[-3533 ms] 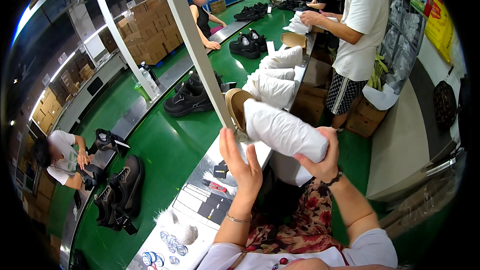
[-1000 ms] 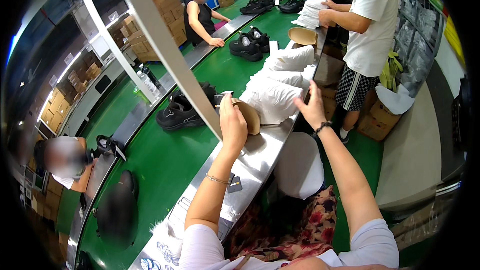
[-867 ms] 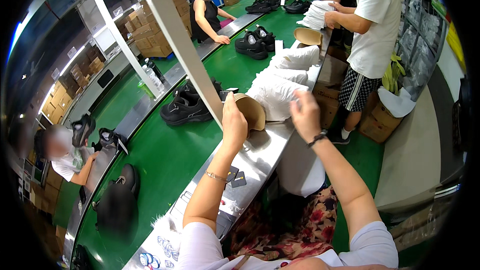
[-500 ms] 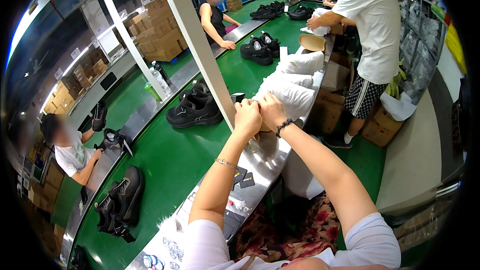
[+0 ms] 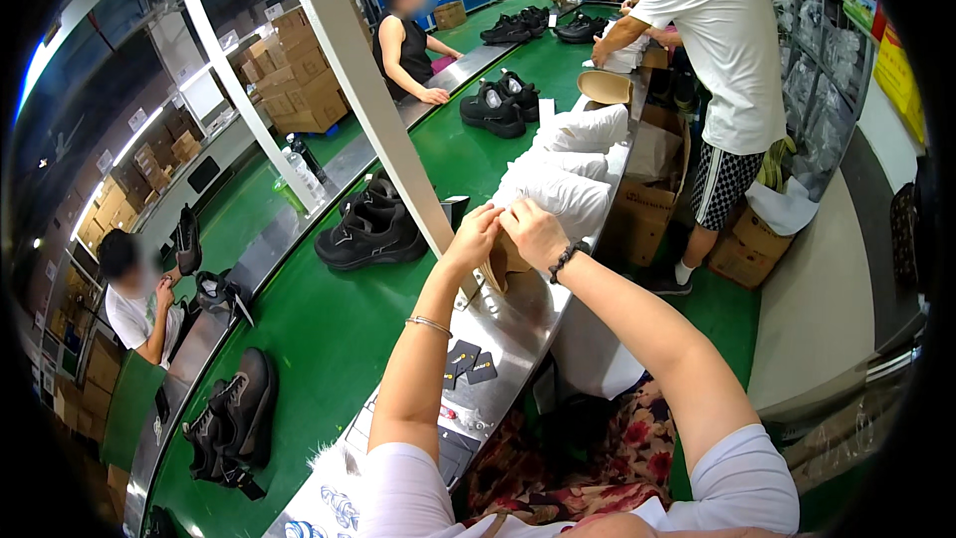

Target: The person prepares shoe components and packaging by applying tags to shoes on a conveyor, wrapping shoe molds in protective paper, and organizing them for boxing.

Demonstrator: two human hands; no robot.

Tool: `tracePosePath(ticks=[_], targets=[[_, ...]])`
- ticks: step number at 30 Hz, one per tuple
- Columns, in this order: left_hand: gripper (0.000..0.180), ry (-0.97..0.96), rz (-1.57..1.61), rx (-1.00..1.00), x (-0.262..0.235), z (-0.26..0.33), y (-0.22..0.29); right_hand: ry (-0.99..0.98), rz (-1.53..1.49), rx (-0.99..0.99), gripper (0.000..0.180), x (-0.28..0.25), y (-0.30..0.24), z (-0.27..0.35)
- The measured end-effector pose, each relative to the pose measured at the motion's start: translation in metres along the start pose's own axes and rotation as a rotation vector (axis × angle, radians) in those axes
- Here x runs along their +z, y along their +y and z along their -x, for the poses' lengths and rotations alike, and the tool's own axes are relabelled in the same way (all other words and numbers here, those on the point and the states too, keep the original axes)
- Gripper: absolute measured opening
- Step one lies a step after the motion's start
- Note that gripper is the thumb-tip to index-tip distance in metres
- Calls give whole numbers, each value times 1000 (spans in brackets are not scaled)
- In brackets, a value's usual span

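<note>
My left hand [image 5: 475,237] and my right hand [image 5: 538,235] meet above the steel table ledge, fingers pinched together. A tan, curved piece like card or thick paper [image 5: 508,261] hangs just below the fingers; its upper edge is hidden by them, and its exact kind does not show. Right beyond my hands lie several white-wrapped bundles [image 5: 563,189] in a row. To the left of my left hand, past the white post [image 5: 368,110], sits a pair of black shoes [image 5: 370,237] on the green conveyor belt [image 5: 329,329].
Black tags [image 5: 482,368] lie on the ledge by my left forearm. More black shoes [image 5: 244,403] stand along the belt. A person in a white shirt [image 5: 722,40] stands at the far right beside cardboard boxes [image 5: 637,224]. Two other people sit across the belt.
My fingers have drawn slightly apart, and more of the tan piece shows beneath them. The whole view has shifted a little. Across the belt, the person at left has brought both hands together.
</note>
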State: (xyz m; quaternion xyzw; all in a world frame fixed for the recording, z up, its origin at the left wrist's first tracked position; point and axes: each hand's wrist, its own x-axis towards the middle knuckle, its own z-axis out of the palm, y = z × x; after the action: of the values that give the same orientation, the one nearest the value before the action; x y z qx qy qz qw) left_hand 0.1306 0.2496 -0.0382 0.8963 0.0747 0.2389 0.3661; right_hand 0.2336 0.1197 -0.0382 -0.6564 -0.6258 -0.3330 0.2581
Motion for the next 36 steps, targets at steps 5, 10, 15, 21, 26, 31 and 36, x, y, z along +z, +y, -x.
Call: tracePosePath(ticks=[5,10,15,21,26,31,36], targets=[[31,-92,298,-221,-10,-7,-6,-71,49,-76,12,-1,-6,-5],[28,-67,21,-170,-9,-12,17,-71,165,-105,10,-11,-11,9],[33,-111,-172,16,-14,-10,-4,-40,42,-87,10,-18,-6,19],[42,-104,-58,-66,-8,1,5,-29,-103,53,13,-14,-8,15],[41,-77,-16,-27,-9,5,-2,26,-141,126,14,-14,-14,13],[33,5,-153,32,-4,3,-3,3,-71,105,17,-22,-20,13],[33,129,-440,35,15,4,8,-104,-29,54,15,-29,-20,35]])
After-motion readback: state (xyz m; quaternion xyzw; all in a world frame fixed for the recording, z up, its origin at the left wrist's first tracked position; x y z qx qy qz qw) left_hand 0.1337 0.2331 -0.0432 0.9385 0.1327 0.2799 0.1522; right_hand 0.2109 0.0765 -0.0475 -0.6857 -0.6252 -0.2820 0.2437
